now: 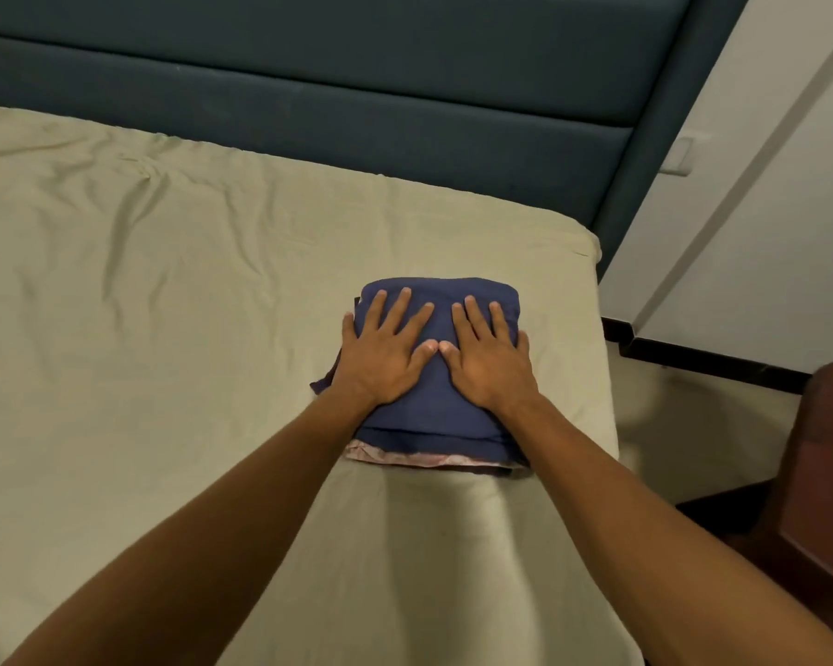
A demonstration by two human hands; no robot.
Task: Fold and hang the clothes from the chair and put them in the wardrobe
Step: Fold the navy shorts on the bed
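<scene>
Both forearms reach out over the bed (164, 281), and I've got the left hand (381, 358) and right hand (489, 360) flat on the navy bundle (434, 406), thumbs touching in the middle. Fingers (393, 312) are straight and spread, pressing, not gripping anything. Bundle sits on the sheet near the bed's right edge, folded to a compact block, with a pale pink edge (429, 459) showing at its near side; whether that's a lining or a second garment I can't tell. At its left a dark corner pokes out untidily. I'd say this is the flattening press that finishes the fold: push straight down and sweep outward to drive air out, then tuck that stray corner before lifting. Slide both palms under from the sides so the layers don't slip. Off to the right, the chair (818, 473); beyond, the headboard (309, 88). Wardrobe isn't in view.
</scene>
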